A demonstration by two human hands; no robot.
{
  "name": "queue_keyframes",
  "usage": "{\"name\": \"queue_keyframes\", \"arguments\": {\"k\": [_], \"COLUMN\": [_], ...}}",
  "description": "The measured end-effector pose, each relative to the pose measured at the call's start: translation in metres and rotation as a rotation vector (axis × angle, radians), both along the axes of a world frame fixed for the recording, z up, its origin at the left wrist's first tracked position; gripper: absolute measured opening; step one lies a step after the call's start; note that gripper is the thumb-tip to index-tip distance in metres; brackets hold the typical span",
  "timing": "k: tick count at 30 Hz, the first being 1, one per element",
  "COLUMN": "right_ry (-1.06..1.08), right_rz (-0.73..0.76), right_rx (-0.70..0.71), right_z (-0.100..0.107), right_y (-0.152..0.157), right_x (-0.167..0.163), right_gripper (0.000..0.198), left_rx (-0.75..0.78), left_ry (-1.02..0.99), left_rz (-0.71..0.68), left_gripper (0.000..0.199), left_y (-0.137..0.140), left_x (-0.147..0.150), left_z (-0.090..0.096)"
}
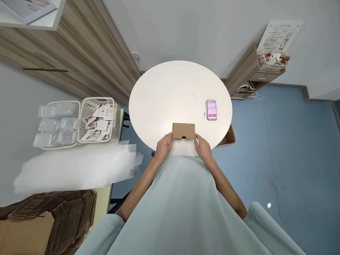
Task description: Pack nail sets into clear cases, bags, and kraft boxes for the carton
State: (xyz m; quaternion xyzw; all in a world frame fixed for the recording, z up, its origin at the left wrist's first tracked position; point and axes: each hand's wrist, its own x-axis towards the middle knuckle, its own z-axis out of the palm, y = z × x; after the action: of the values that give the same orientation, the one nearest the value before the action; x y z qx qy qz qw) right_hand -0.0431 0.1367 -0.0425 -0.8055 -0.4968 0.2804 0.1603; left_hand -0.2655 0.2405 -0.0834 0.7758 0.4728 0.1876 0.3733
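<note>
A small brown cardboard box (183, 130) is at the near edge of the round white table (170, 92), its lid closed and a dark half-round notch in the front edge. At its left end, my left hand (163, 146) has thumb and fingers closed on the corner. My right hand (203, 147) grips the opposite end in the same way. Whether the box rests on the tabletop or is slightly raised, I cannot tell.
A phone (211, 109) lies on the table's right side. To the left, a side table carries a basket of cards (115, 120), a basket of clear plastic boxes (71, 144), white sheets (77, 168) and stacked flat cardboard (69, 219). An open carton (230, 136) stands on the floor at right.
</note>
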Motion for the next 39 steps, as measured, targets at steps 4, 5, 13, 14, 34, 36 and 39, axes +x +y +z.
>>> {"name": "queue_keyframes", "arguments": {"k": [4, 5, 13, 14, 34, 36, 39], "right_ry": [-0.036, -0.043, 0.04, 0.071, 0.152, 0.17, 0.196], "right_rz": [0.027, 0.031, 0.019, 0.009, -0.063, -0.07, -0.071], "right_rx": [-0.151, -0.183, -0.238, -0.23, -0.223, -0.206, -0.177], "right_z": [-0.002, -0.004, -0.025, -0.027, -0.068, -0.071, -0.073], "right_y": [0.0, 0.0, -0.007, -0.008, 0.003, 0.004, 0.006], "right_x": [-0.003, -0.004, -0.003, -0.002, 0.013, 0.014, 0.015], "right_gripper": [0.041, 0.04, 0.035, 0.034, 0.035, 0.033, 0.028], "left_rx": [-0.092, -0.117, -0.244, -0.265, -0.328, -0.327, -0.324], "left_ry": [0.165, 0.217, 0.28, 0.253, 0.179, 0.202, 0.208], "left_rz": [-0.019, -0.029, -0.004, 0.011, 0.13, 0.13, 0.13], "left_gripper": [0.046, 0.045, 0.047, 0.049, 0.047, 0.048, 0.05], "left_y": [-0.007, -0.008, -0.013, -0.014, -0.008, -0.005, -0.001], "left_x": [-0.001, -0.001, 0.002, 0.003, 0.011, 0.013, 0.014], "left_z": [0.0, 0.0, -0.009, -0.01, -0.038, -0.037, -0.036]}}
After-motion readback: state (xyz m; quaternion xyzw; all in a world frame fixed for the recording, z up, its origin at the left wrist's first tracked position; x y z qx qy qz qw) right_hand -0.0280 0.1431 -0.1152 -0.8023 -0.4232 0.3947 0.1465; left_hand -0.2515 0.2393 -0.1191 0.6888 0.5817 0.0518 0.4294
